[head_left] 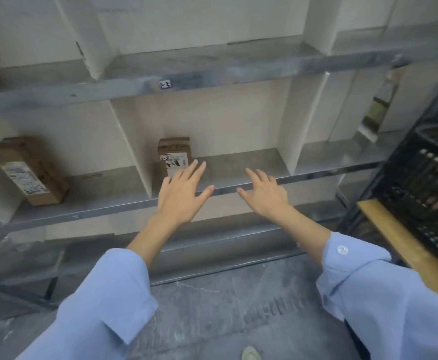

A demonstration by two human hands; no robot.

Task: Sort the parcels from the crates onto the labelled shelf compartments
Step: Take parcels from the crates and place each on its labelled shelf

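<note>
Placement was judged done, the small brown cardboard parcel (174,154) being seen upright in the grey metal shelf's (238,162) middle compartment, with left hand (180,196) and right hand (264,194) held in a wide, empty grip, so the black plastic crate (420,183) was called for next.

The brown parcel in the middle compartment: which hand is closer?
Left. The left hand is in front of the parcel, fingertips at its lower edge; the right hand is farther right, over the shelf edge.

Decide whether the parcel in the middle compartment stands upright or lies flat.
Upright: the parcel stands on its end, visibly taller than it is wide.
</note>
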